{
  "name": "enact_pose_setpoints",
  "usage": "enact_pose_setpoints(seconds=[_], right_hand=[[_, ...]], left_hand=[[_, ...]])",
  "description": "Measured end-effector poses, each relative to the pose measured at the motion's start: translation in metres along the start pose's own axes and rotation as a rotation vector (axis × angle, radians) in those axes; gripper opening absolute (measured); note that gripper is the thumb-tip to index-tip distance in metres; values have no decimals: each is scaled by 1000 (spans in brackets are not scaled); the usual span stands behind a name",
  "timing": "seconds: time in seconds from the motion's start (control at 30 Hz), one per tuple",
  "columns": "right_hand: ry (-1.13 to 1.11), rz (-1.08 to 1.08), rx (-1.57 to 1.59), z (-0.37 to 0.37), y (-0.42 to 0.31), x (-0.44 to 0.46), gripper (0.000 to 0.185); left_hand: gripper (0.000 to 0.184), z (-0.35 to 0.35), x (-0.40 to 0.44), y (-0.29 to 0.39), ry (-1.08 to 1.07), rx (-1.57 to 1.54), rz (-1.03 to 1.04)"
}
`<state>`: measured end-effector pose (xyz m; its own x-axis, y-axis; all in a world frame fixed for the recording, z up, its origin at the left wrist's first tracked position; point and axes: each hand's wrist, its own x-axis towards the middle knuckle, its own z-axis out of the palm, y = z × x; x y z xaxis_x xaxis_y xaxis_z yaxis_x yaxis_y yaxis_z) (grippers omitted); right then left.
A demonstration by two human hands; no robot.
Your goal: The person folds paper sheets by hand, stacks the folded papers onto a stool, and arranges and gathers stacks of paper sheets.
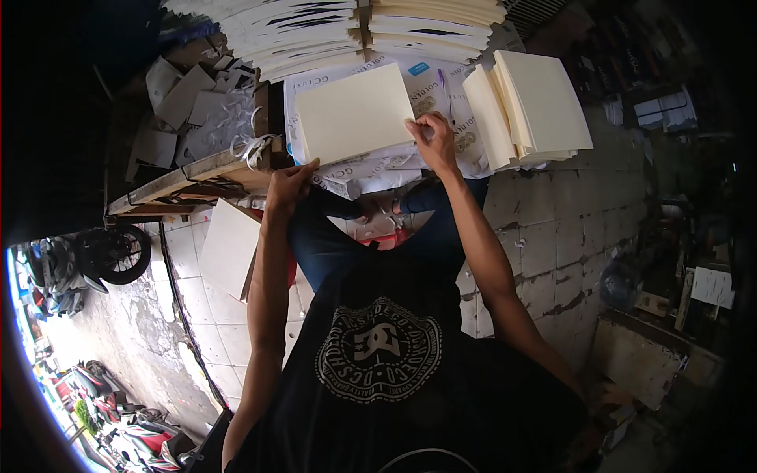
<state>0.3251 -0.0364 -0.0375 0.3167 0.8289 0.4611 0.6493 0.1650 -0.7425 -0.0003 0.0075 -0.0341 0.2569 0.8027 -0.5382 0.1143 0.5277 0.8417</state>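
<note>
I hold a blank cream sheet [355, 110] by its near edge, over the counter [465, 154] in front of me. My left hand [292, 186] pinches the near left corner between thumb and fingers. My right hand [434, 140] is closed on the near right corner, its fingers curled. The sheet lies slightly askew, its right side farther from me than its left, on printed paper [374, 172] that covers the counter.

Just beyond the sheet stand two tall stacks of pale sheets, a left stack [303, 35] and a right stack [434, 25], side by side. A blue label [418, 68] shows near the sheet's far right corner. To the right, apart from my right hand, sits a pile of folded cream sheets [544, 106]. Left of the counter, white paper scraps [209, 106] lie heaped behind a wooden rail [185, 175].
</note>
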Motion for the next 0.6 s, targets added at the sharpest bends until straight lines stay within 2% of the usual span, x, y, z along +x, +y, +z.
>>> enact_pose_setpoints(seconds=[0.4,0.5,0.53,0.6], right_hand=[[-33,-3,-36,0,0,-2,23],[73,-145,-343,0,-27,-6,40],[-19,-157,-329,7,-46,-10,60],[-256,-137,-371,26,-99,-23,61]], left_hand=[[34,1,-4,3,-9,12,-2],[35,-2,-1,-1,-8,43,17],[35,-2,2,-2,-11,63,25],[35,0,3,-4,-14,56,55]])
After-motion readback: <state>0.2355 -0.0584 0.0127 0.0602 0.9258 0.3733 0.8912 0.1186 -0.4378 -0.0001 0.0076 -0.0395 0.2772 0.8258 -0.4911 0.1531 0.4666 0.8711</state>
